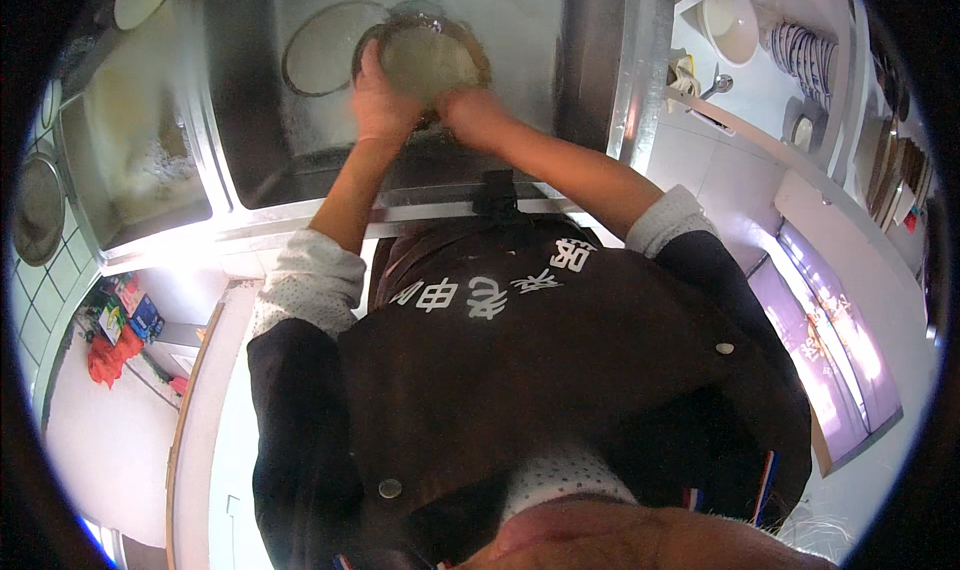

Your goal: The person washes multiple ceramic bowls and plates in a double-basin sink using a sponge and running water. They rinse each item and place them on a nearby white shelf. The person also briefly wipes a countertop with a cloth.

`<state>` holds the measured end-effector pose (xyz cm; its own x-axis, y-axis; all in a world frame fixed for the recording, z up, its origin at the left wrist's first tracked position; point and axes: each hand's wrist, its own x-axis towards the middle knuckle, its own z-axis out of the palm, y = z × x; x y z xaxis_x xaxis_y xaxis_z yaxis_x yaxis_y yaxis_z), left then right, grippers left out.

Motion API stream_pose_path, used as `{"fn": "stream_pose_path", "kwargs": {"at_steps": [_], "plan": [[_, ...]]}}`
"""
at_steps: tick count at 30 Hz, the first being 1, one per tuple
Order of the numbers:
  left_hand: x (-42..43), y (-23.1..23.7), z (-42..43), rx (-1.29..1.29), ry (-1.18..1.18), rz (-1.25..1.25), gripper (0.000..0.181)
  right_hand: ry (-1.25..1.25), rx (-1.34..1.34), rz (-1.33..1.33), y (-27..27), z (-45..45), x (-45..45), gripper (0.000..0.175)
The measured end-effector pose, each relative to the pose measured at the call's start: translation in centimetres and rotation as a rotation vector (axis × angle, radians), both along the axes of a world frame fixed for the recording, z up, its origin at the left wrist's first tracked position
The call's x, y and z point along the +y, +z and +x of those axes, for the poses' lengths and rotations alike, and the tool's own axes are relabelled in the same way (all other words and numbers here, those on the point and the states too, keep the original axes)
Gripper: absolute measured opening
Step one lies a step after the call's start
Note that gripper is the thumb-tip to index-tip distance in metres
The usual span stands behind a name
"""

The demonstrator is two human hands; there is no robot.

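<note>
A round vessel with a dark brown rim and a pale, cloudy inside (435,64) is in the stainless steel sink basin (517,15). My left hand (382,105) grips its left side, fingers along the rim. At the near right edge of the vessel is my right hand (474,116), blurred, with its fingers curled in. Whether that hand holds anything is hidden. A second round piece with a thin dark rim (326,45), perhaps a dish or lid, lies left of the vessel in the same basin.
A metal divider (214,142) separates off a left basin (142,142) with suds and cloudy liquid. On the right are a white bowl (729,26), a row of stacked plates (801,64) and a metal spoon (720,85). A round pan-like object (37,210) stands far left.
</note>
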<state>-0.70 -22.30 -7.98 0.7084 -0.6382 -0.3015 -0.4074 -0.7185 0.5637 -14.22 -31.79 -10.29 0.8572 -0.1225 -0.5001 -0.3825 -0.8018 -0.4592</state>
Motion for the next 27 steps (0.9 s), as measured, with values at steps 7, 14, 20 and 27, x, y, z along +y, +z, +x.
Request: {"fn": "stream_pose_path", "kwargs": {"at_steps": [7,14,20,27], "plan": [[-3.4,-3.1,1.6,0.759,0.059,0.194,0.076,-0.193,-0.230,0.134,-1.2,-3.2,-0.6,0.022],[-2.1,-2.9,-0.9,1.069,0.591,-0.162,0.059,-0.094,0.195,0.154,-0.5,-1.8,-1.5,0.047],[-2.5,-4.1,0.2,0.795,0.220,0.181,0.052,-0.115,-0.153,-0.043,1.1,-1.9,-2.2,0.038],[-5.1,-3.9,-3.0,0.705,0.294,-0.276,0.072,-0.373,-0.365,0.194,1.0,-2.5,-3.2,0.025]]}}
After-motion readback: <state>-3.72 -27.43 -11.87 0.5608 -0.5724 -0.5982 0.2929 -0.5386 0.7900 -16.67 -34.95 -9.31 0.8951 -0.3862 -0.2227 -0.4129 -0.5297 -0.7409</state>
